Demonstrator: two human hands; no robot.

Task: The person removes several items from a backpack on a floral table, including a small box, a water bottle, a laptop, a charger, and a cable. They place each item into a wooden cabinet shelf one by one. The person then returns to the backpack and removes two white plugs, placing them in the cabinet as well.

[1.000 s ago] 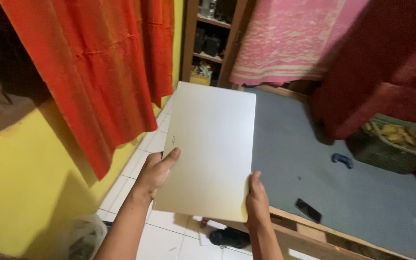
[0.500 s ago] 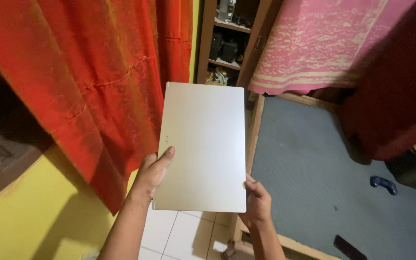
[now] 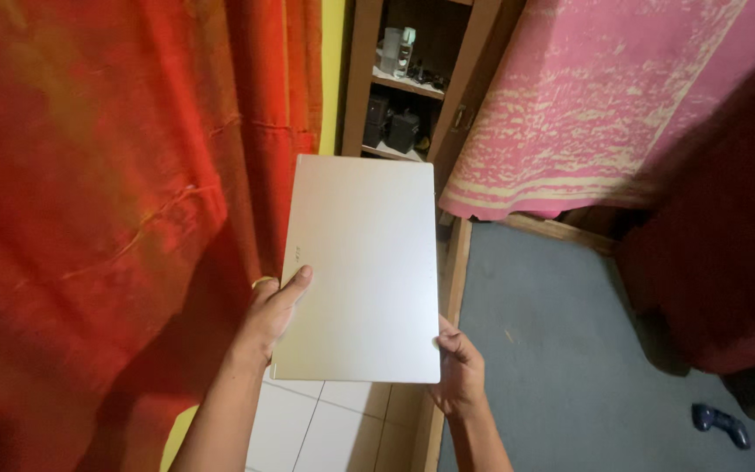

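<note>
My left hand (image 3: 274, 315) grips the near left edge of a closed silver laptop (image 3: 360, 267), thumb on top, and my right hand (image 3: 458, 371) clasps its near right corner. I see the laptop held flat between an orange curtain (image 3: 115, 201) and a grey bed (image 3: 552, 341), with a wooden shelf (image 3: 404, 79) beyond.

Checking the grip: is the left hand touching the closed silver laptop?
Touching. The head view shows the left hand with its thumb lying on the silver laptop.
</note>
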